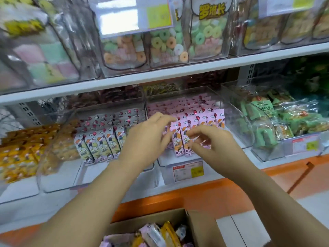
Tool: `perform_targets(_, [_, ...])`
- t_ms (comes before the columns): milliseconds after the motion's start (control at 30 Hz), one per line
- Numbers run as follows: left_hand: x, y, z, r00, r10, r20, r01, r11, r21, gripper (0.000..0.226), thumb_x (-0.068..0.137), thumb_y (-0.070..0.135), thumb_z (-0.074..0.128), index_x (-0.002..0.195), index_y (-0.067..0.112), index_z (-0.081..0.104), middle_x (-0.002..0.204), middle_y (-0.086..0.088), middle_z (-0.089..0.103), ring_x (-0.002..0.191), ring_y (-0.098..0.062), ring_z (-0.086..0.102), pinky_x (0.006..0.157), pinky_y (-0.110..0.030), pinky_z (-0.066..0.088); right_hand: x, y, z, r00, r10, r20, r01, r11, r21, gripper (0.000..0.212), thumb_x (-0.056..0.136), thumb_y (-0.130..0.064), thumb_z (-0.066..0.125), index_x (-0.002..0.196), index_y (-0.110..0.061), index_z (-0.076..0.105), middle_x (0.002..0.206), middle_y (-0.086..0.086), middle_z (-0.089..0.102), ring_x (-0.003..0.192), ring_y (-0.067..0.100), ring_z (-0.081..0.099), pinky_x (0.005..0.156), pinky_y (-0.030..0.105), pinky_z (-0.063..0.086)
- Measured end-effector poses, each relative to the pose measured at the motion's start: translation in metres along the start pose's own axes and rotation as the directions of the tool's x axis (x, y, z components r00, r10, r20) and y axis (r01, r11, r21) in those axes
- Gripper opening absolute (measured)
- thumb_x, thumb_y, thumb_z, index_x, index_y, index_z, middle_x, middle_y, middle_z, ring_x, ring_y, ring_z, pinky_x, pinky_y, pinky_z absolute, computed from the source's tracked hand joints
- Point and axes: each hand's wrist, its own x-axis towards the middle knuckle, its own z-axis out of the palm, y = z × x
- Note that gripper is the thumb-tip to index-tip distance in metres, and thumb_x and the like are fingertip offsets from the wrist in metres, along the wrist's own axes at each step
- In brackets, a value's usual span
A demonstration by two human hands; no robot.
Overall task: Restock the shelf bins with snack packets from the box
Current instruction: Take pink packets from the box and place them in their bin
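Cardboard box (201, 227) sits lowest and nearest, open at the top, with mixed snack packets (160, 234) in purple, yellow and white heaped inside. Above it both bare forearms reach up to the middle shelf. The left hand (147, 138) is spread, fingers fairly straight and only slightly bent, its tips against the front row of pink packets (195, 118). The right hand (213, 141) has thumb and forefinger curled close together at the same row (motion blur hides whether they actually pinch a packet). The pink packets stand upright in rows inside a clear bin (235, 114), which carries a price tag (188, 171) on its front. Just left is a bin of similar white-and-green packets (101, 143), then yellow packets (17, 157); to the right lie green wrapped snacks (263, 134). Farther up, over the white shelf board (160, 72), stand clear bags of pastel ring candies (167, 43).
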Motion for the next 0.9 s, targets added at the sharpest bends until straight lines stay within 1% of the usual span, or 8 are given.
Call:
perform_targets(133, [-0.075, -0.009, -0.001, 0.990, -0.007, -0.143, -0.016, 0.988, -0.154, 0.023, 0.091, 0.021, 0.053, 0.112, 0.025, 0.062, 0.100, 0.010, 0.062, 0.085, -0.010, 0.061, 0.067, -0.030, 0.051, -0.043, -0.025, 0.023, 0.997, -0.061, 0.055, 0.059, 0.997, 0.051, 0.019, 0.088, -0.013, 0.065, 0.099, -0.029, 0.064, 0.094, -0.019, 0.062, 0.086, -0.001, 0.055, 0.076, 0.013, 0.045])
perform_targets(300, [-0.166, -0.038, 0.026, 0.979, -0.200, -0.048, 0.184, 0.955, -0.231, 0.018, 0.094, 0.023, 0.051, 0.106, 0.023, 0.065, 0.097, 0.011, 0.062, 0.083, -0.011, 0.061, 0.068, -0.035, 0.054, -0.088, -0.019, 0.081, 0.978, 0.009, 0.209, -0.021, 0.998, 0.055, 0.021, 0.086, -0.013, 0.066, 0.100, -0.028, 0.065, 0.089, -0.019, 0.062, 0.082, 0.001, 0.058, 0.074, 0.020, 0.048])
perform_targets(400, [-0.203, -0.054, 0.049, 0.944, -0.326, 0.052, 0.328, 0.910, -0.255, 0.018, 0.095, 0.021, 0.053, 0.108, 0.024, 0.065, 0.104, 0.008, 0.066, 0.091, -0.016, 0.063, 0.073, -0.036, 0.053, -0.106, 0.006, 0.118, 0.918, 0.135, 0.372, -0.104, 0.989, -0.100, 0.020, 0.085, -0.021, 0.068, 0.105, -0.026, 0.066, 0.084, -0.017, 0.060, 0.081, 0.006, 0.059, 0.074, 0.023, 0.047])
perform_targets(467, [-0.218, -0.065, 0.064, 0.920, -0.363, 0.147, 0.389, 0.892, -0.228, 0.021, 0.095, 0.020, 0.052, 0.112, 0.023, 0.064, 0.108, 0.005, 0.065, 0.093, -0.017, 0.062, 0.075, -0.036, 0.052, -0.119, 0.026, 0.139, 0.858, 0.246, 0.451, -0.081, 0.931, -0.355, 0.027, 0.081, -0.047, 0.059, 0.105, -0.036, 0.062, 0.089, -0.014, 0.064, 0.083, 0.013, 0.062, 0.071, 0.031, 0.053])
perform_targets(533, [-0.231, -0.079, 0.081, 0.866, -0.404, 0.293, 0.473, 0.852, -0.222, 0.023, 0.094, 0.020, 0.053, 0.115, 0.023, 0.062, 0.108, 0.004, 0.064, 0.095, -0.017, 0.061, 0.077, -0.035, 0.052, -0.133, 0.046, 0.155, 0.858, 0.293, 0.422, 0.024, 0.798, -0.602, 0.042, 0.078, -0.063, 0.042, 0.104, -0.036, 0.063, 0.088, -0.013, 0.066, 0.082, 0.016, 0.062, 0.065, 0.032, 0.053])
perform_targets(600, [-0.250, -0.094, 0.094, 0.758, -0.434, 0.486, 0.579, 0.791, -0.197, 0.027, 0.094, 0.020, 0.056, 0.120, 0.020, 0.059, 0.112, -0.002, 0.062, 0.098, -0.019, 0.060, 0.080, -0.031, 0.049, -0.147, 0.056, 0.166, 0.842, 0.329, 0.429, 0.015, 0.779, -0.627, 0.039, 0.087, -0.056, 0.044, 0.109, -0.031, 0.064, 0.099, -0.007, 0.064, 0.093, 0.021, 0.060, 0.073, 0.031, 0.050])
perform_targets(733, [-0.292, -0.112, 0.108, 0.538, -0.376, 0.754, 0.602, 0.798, -0.032, 0.034, 0.098, 0.027, 0.052, 0.130, 0.017, 0.053, 0.124, -0.011, 0.059, 0.102, -0.027, 0.059, 0.083, -0.037, 0.049, -0.163, 0.059, 0.183, 0.619, 0.530, 0.580, -0.258, 0.834, -0.487, 0.071, 0.088, -0.028, 0.064, 0.148, -0.016, 0.027, 0.140, 0.015, 0.043, 0.120, 0.031, 0.050, 0.097, 0.035, 0.043])
perform_targets(900, [-0.303, -0.111, 0.104, 0.504, -0.372, 0.780, 0.606, 0.796, -0.012, 0.038, 0.097, 0.034, 0.053, 0.133, 0.022, 0.050, 0.138, -0.005, 0.045, 0.113, -0.021, 0.056, 0.093, -0.038, 0.046, -0.159, 0.052, 0.188, 0.665, 0.457, 0.590, -0.207, 0.872, -0.443, 0.066, 0.090, -0.035, 0.063, 0.147, -0.023, 0.031, 0.145, 0.009, 0.040, 0.123, 0.030, 0.047, 0.101, 0.038, 0.042])
